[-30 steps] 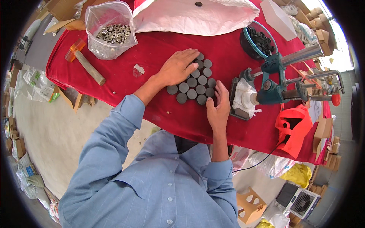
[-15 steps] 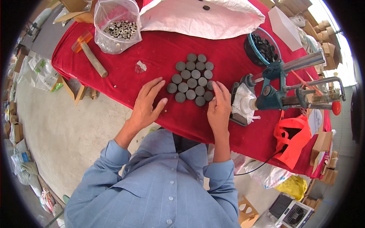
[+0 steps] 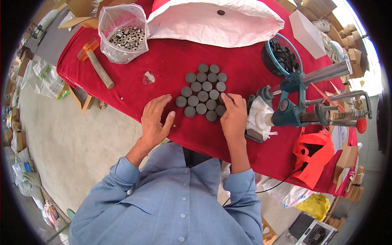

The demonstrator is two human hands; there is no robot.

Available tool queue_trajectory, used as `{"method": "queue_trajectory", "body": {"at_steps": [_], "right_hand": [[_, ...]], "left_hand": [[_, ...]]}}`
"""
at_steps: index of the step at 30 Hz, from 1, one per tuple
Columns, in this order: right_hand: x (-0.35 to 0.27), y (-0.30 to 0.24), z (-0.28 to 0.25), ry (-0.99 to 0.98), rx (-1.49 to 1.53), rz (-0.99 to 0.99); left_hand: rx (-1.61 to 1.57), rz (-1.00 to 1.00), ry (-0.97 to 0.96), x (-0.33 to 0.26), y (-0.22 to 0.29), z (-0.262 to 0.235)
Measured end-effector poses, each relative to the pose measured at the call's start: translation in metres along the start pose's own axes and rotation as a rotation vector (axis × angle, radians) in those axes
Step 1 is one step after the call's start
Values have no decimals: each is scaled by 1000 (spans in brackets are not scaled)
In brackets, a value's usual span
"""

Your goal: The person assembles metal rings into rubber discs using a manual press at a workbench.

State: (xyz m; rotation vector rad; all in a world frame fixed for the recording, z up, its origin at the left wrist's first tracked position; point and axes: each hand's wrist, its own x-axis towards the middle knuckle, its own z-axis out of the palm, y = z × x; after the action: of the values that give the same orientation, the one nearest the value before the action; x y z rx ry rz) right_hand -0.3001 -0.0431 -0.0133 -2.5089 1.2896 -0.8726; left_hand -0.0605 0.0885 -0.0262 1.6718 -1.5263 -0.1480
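Note:
A single layer of round black discs (image 3: 203, 96) lies close together on the red cloth in front of me. At the near left of the group is my left hand (image 3: 155, 121), palm down, thumb apart from the fingers, holding nothing. My right hand (image 3: 234, 120) rests against the right edge of the group, its fingers stretched out and its fingertips at the outer discs, partly covering one. Its thumb is mostly hidden. Just right of that hand stands a green hand press (image 3: 288, 102) with a red-knobbed lever and a white cloth wrapped at its base.
A clear bag of metal rings (image 3: 127, 38) and a mallet (image 3: 98, 65) lie at the far left. A white sack (image 3: 212, 26) with one black disc on it spreads along the back. A blue-rimmed basin (image 3: 281, 55) of black parts stands far right, a red bag (image 3: 312, 157) near right.
My right hand has shifted slightly left, its fingertips now over the edge of the outer discs. The whole view has moved a little; my left hand stays beside the group.

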Motion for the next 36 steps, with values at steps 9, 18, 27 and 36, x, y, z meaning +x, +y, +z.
{"method": "queue_trajectory", "body": {"at_steps": [9, 18, 27, 36], "right_hand": [[29, 4, -5, 43, -36, -36], [37, 5, 4, -32, -140, -60], [56, -2, 18, 28, -172, -143], [48, -13, 16, 18, -244, -135]], "left_hand": [[86, 53, 49, 2, 1, 4], [105, 71, 68, 1, 2, 6], [75, 23, 27, 2, 3, 6], [69, 39, 30, -1, 2, 3]]}}
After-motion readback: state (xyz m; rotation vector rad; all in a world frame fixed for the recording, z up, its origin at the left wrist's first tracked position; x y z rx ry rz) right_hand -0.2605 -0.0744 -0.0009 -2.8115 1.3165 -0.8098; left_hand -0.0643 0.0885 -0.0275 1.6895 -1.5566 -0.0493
